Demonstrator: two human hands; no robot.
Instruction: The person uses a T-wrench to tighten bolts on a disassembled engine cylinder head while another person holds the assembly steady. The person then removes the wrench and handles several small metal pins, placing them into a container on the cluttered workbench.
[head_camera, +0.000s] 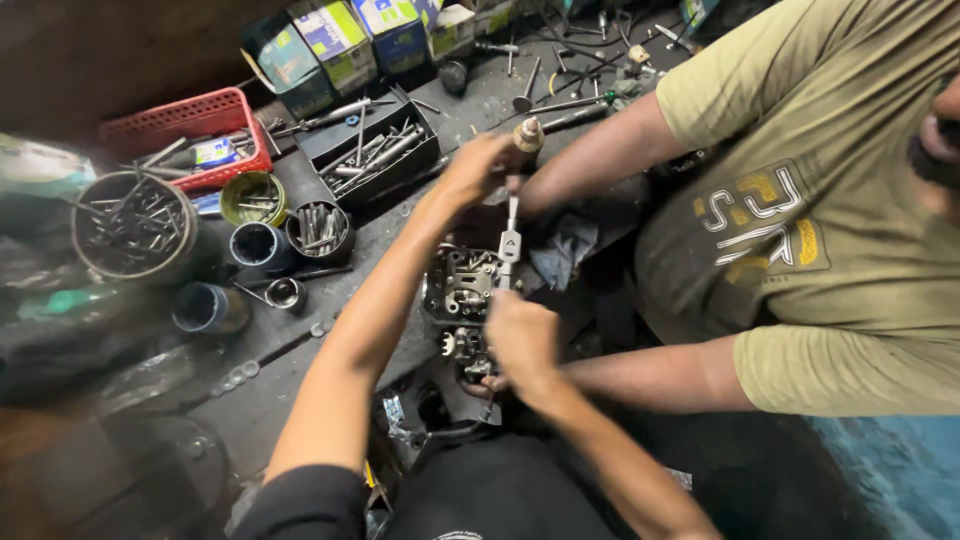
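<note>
Between cluttered bench edge and co-worker, left hand (478, 165) grips screwdriver (518, 180).

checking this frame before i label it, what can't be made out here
Head view only:
- Left hand: its grip on the wooden-handled tool hides where its fingers sit.
- Right hand: covers the near part of the grey metal engine part.
- Small parts in the round black tins: too small and blurred.
- Co-worker's arms: their hands are hidden behind the wearer's hands.

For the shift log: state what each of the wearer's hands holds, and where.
Left hand wraps the wooden handle end of a screwdriver. Right hand lies on the engine part; whether it grips it cannot be told.
</note>
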